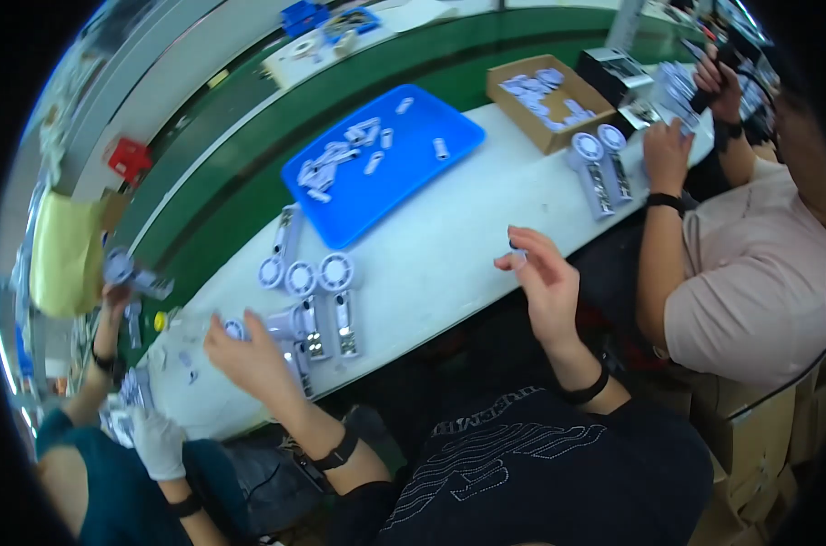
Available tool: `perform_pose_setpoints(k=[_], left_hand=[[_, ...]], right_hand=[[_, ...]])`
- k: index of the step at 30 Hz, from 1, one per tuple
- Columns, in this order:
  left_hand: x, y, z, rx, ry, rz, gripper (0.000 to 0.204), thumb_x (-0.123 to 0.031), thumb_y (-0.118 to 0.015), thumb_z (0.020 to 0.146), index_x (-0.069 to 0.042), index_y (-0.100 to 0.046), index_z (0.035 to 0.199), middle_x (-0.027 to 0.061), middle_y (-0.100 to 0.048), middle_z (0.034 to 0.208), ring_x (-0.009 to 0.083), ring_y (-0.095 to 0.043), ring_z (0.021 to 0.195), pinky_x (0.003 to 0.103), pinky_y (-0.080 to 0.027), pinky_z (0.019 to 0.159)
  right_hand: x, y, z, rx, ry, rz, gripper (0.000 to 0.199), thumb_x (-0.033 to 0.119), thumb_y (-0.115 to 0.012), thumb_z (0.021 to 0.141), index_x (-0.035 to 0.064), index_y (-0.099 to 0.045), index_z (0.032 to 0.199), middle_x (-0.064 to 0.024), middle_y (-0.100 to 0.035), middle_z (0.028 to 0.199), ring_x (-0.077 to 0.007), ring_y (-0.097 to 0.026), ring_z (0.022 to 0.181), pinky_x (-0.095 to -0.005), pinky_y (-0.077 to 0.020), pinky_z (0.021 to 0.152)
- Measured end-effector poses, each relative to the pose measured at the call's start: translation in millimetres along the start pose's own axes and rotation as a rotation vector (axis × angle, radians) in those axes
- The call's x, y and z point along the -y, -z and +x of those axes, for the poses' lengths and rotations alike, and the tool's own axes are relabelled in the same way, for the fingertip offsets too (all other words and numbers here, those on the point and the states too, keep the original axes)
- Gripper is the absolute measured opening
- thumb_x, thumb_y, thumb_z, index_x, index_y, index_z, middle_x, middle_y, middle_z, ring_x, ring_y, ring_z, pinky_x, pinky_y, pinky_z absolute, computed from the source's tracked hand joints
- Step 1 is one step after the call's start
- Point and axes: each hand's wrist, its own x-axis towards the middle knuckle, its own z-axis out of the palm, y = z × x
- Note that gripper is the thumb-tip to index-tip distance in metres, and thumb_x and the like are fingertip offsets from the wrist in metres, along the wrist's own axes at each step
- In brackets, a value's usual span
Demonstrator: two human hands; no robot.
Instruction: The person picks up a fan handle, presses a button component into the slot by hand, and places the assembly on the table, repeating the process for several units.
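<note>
My left hand [258,367] is closed over the left end of a group of white handheld fans, with a round fan head [235,329] showing between thumb and fingers; the rest of that fan is hidden. Right beside it lie more fans, one with a round grille [337,271] and an open handle [344,323] baring metallic parts inside. Another fan [270,272] points its handle away from me. Over the table's front edge, my right hand [551,289] is raised with fingers curled to the thumb. Something small and dark shows at its fingertips, too small to name.
A blue tray [413,187] holding loose white handle pieces lies on the white table [431,264]. To its right stand a cardboard box [558,136] of white parts and two fans [595,182]. Co-workers sit at both sides; the left one lifts a fan [135,271].
</note>
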Motion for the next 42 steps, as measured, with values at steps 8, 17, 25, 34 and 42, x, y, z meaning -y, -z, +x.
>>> perform_pose_setpoints(k=[8,17,25,34,42], left_hand=[[-300,-114,-107,0.661,-0.775,-1.044,0.044,0.000,-0.073,0.089,-0.007,-0.072,0.132,0.0152,-0.068,0.142,0.0378,-0.061,0.136,0.045,-0.047,0.117],[-429,-179,-148,0.556,-1.088,-0.800,0.060,0.005,-0.073,0.079,-0.012,-0.073,0.136,0.0089,-0.068,0.142,0.0360,-0.060,0.134,0.052,-0.047,0.111],[-350,-122,-98,0.443,-0.998,-0.663,0.052,-0.004,-0.086,0.074,-0.007,-0.075,0.124,0.0157,-0.066,0.119,0.0367,-0.066,0.112,0.047,-0.054,0.094],[-135,-4,-83,0.530,-0.395,-0.476,0.065,-0.022,-0.099,0.072,0.000,-0.072,0.127,0.0169,-0.062,0.124,0.0342,-0.067,0.111,0.042,-0.057,0.094],[-80,-10,-88,0.606,-0.380,-0.647,0.061,-0.018,-0.095,0.077,0.000,-0.071,0.130,0.0157,-0.062,0.127,0.0373,-0.067,0.114,0.044,-0.058,0.095]], right_hand=[[34,38,-71,-0.167,0.042,0.111,0.032,-0.005,-0.057,0.109,-0.0047,-0.060,0.141,-0.0252,-0.062,0.146,-0.0268,-0.076,0.113,-0.0386,-0.0597,0.103],[59,99,-96,-0.198,-0.153,0.098,0.030,-0.001,-0.057,0.112,-0.0062,-0.059,0.141,-0.0192,-0.062,0.143,-0.0271,-0.073,0.123,-0.0392,-0.0587,0.108],[55,95,-68,-0.212,-0.104,0.099,0.028,-0.003,-0.061,0.109,-0.0052,-0.064,0.137,-0.0116,-0.071,0.121,-0.0205,-0.072,0.120,-0.0341,-0.0585,0.103],[-4,25,-16,0.070,-0.082,0.032,0.027,-0.007,-0.080,0.096,-0.0056,-0.074,0.122,-0.0148,-0.077,0.122,-0.0185,-0.073,0.112,-0.0309,-0.0584,0.097],[-22,-54,33,0.471,0.272,-0.280,0.020,-0.002,-0.086,0.087,-0.0010,-0.084,0.108,-0.0137,-0.084,0.114,-0.0275,-0.078,0.111,-0.0368,-0.0598,0.100]])
